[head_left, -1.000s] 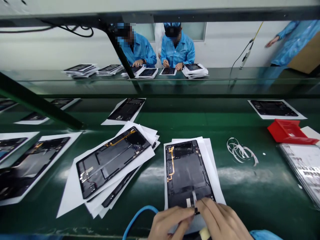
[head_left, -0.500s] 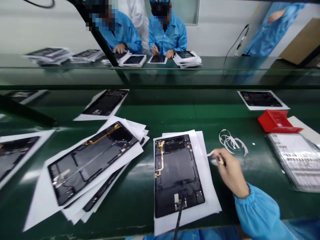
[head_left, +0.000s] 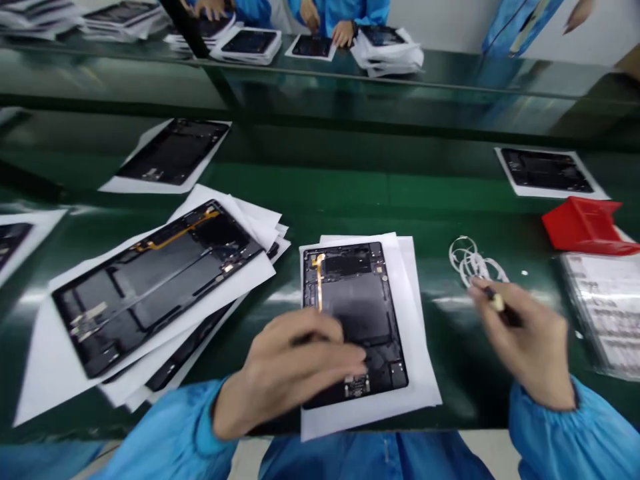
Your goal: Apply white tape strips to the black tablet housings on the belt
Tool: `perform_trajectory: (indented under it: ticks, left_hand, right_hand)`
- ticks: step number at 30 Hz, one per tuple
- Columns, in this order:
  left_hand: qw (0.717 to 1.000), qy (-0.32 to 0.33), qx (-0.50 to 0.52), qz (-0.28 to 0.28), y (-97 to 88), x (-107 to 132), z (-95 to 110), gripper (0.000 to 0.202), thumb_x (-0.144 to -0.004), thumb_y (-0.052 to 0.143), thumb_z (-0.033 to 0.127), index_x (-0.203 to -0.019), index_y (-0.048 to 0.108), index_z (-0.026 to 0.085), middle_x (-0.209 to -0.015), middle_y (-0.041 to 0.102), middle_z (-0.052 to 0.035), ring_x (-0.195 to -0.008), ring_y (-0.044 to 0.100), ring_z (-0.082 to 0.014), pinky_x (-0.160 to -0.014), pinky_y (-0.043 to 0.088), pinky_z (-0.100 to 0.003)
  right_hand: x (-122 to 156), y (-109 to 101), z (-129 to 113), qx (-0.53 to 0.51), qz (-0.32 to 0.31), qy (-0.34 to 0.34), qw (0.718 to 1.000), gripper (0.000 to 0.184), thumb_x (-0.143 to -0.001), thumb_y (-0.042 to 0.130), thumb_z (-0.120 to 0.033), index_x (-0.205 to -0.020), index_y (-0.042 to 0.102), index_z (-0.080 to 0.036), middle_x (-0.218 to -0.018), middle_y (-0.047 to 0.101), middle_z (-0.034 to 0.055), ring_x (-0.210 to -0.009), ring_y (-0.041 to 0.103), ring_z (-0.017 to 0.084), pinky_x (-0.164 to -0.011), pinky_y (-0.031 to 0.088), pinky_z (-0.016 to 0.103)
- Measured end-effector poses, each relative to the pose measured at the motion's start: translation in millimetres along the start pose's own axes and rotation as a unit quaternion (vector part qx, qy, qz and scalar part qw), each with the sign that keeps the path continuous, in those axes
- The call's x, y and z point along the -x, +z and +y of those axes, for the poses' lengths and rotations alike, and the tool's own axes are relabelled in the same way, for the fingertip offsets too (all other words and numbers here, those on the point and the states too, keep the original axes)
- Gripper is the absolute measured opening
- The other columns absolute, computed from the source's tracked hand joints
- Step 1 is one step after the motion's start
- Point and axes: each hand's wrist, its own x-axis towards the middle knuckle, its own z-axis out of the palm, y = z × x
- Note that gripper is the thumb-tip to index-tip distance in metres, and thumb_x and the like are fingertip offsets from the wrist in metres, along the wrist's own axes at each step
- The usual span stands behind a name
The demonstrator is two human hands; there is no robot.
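Preventing scratches, presumably, paper (head_left: 423, 383) underlies the tablet housing (head_left: 360, 293), left hand (head_left: 295, 357) unclear in grip, right hand (head_left: 523, 330) grasping a cream-and-dark tool (head_left: 496, 301).

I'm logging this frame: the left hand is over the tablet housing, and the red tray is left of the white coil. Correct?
Not quite: the head view shows the red tray right of the white coil. The left hand is indeed over the tablet housing.
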Motion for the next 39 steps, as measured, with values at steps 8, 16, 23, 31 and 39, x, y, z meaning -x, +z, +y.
perform_trajectory:
  ticks: [8,16,23,31,39]
  left_hand:
    - [0.987,-0.088,0.119,0.057,33.0,-18.0,-45.9,0.013,-0.085,0.074,0.031,-0.092,0.073,0.020,-0.080,0.061,-0.0010,-0.070,0.058,-0.0118,-0.061,0.048,-0.023]
    - [0.991,-0.107,-0.074,0.008,42.4,68.9,-5.8,0.036,-0.097,0.051,0.048,-0.117,0.064,0.020,-0.115,0.059,-0.0098,-0.109,0.054,-0.0228,-0.094,0.043,-0.034]
    - [0.960,-0.111,-0.230,-0.118,69.5,115.7,23.0,0.039,-0.095,0.054,0.052,-0.125,0.065,0.030,-0.124,0.065,-0.0037,-0.113,0.053,-0.0228,-0.096,0.037,-0.032]
    - [0.959,-0.111,-0.226,-0.126,71.2,115.2,16.3,0.038,-0.094,0.056,0.051,-0.124,0.065,0.030,-0.121,0.067,-0.0033,-0.108,0.056,-0.0211,-0.089,0.039,-0.030]
    - [0.963,-0.096,-0.217,-0.126,71.0,111.9,15.9,0.035,-0.096,0.056,0.048,-0.123,0.066,0.027,-0.120,0.070,0.0011,-0.110,0.056,-0.0201,-0.088,0.036,-0.030]
  right_hand:
    - [-21.9,65.7,-89.9,-0.384,-0.302,0.105,0.866,0.041,-0.077,0.077,-0.035,-0.113,0.065,-0.022,-0.077,0.074,-0.0004,-0.057,0.062,0.013,-0.048,0.049,0.022]
    - [-33.2,89.4,-82.4,-0.373,-0.304,0.106,0.870,0.008,-0.078,0.073,-0.027,-0.080,0.075,-0.020,-0.075,0.074,0.0007,-0.060,0.062,0.013,-0.054,0.049,0.022]
    - [-38.6,96.3,-81.3,-0.354,-0.314,0.079,0.878,0.007,-0.080,0.072,-0.026,-0.079,0.074,-0.020,-0.076,0.075,-0.0004,-0.071,0.069,0.016,-0.066,0.056,0.025]
    - [-31.3,107.0,-68.3,-0.301,-0.260,-0.026,0.917,0.012,-0.088,0.062,-0.019,-0.090,0.074,-0.022,-0.113,0.070,0.0062,-0.092,0.069,0.020,-0.081,0.056,0.033]
    - [-23.0,125.1,-58.8,-0.284,-0.217,-0.069,0.931,0.017,-0.085,0.060,-0.011,-0.090,0.073,-0.021,-0.117,0.061,0.0074,-0.074,0.062,0.015,-0.065,0.055,0.032]
